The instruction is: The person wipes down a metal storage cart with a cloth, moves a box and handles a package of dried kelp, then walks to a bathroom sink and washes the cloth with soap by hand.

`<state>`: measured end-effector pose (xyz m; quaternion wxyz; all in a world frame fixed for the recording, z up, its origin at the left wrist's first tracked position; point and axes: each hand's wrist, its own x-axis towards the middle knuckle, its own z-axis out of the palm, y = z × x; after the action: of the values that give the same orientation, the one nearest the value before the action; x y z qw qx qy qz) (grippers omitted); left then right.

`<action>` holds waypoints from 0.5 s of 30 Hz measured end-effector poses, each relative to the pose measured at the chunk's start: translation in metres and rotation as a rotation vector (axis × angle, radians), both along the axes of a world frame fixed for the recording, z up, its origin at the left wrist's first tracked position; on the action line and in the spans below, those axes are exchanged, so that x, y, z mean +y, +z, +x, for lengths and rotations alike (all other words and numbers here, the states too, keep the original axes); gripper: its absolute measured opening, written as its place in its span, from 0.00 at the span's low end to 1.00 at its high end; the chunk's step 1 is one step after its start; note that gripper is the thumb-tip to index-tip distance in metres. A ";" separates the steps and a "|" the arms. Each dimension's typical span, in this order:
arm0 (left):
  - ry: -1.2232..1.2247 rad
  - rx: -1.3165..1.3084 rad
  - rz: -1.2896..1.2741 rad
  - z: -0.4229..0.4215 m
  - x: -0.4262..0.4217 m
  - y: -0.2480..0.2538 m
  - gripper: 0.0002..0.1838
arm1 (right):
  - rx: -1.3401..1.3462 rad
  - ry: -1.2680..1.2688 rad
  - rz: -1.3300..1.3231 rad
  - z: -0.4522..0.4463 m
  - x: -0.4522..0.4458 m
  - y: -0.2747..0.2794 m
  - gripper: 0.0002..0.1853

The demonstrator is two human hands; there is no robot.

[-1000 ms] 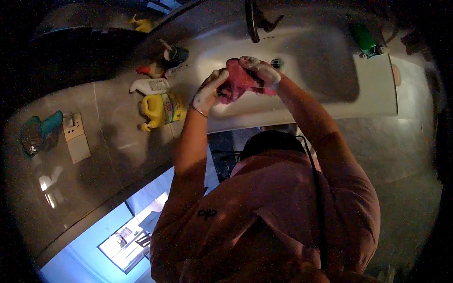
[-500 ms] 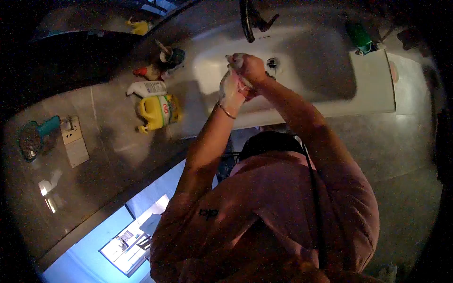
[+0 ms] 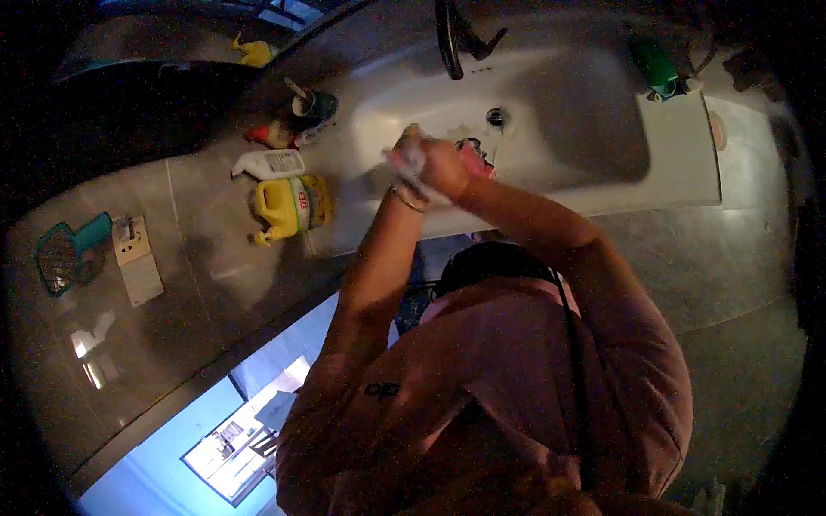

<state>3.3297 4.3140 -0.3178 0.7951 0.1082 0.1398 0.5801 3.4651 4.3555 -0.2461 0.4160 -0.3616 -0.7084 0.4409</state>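
Note:
My right hand (image 3: 440,165) is closed over my left hand (image 3: 408,179) above the left part of the white sink (image 3: 678,176). White and pink soapy matter shows blurred around my right fingers. What they grip is not clear. My left hand, with a bracelet (image 3: 406,201) at its wrist, is largely covered, and its fingers are hidden. Just right of my right hand, a pink and black item (image 3: 475,160), perhaps wet cloth, lies low in the sink. Its exact kind cannot be made out.
A dark faucet (image 3: 449,43) rises behind the sink, above the drain (image 3: 496,117). On the left counter are a yellow jug (image 3: 288,206), a white bottle (image 3: 268,163) and a dark cup (image 3: 315,105). A green bottle (image 3: 654,65) stands at the right rim.
Both hands have shifted slightly down and left, and my right hand has slid across my left toward its wrist. The pink and black item now shows to the right of them.

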 end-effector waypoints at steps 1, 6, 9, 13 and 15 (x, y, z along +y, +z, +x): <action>0.206 0.200 -0.249 0.030 -0.001 0.042 0.19 | -0.030 0.092 0.047 -0.011 0.002 -0.037 0.15; -0.183 -0.247 -0.080 0.045 0.005 0.074 0.16 | -0.110 0.311 -0.533 0.013 0.040 0.018 0.14; 0.036 -0.176 -0.022 0.050 -0.005 0.051 0.16 | -0.021 0.112 -0.203 0.001 0.003 0.012 0.15; 0.330 0.189 -0.348 0.052 -0.003 0.046 0.18 | 0.012 0.153 0.089 0.012 0.005 -0.003 0.14; 0.286 0.319 -0.532 0.080 0.004 0.108 0.17 | 0.041 0.188 0.046 0.009 0.023 -0.011 0.14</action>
<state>3.4100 4.3181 -0.2097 0.6744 -0.0343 0.4224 0.6046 3.4746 4.3780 -0.2571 0.3954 -0.2750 -0.7403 0.4690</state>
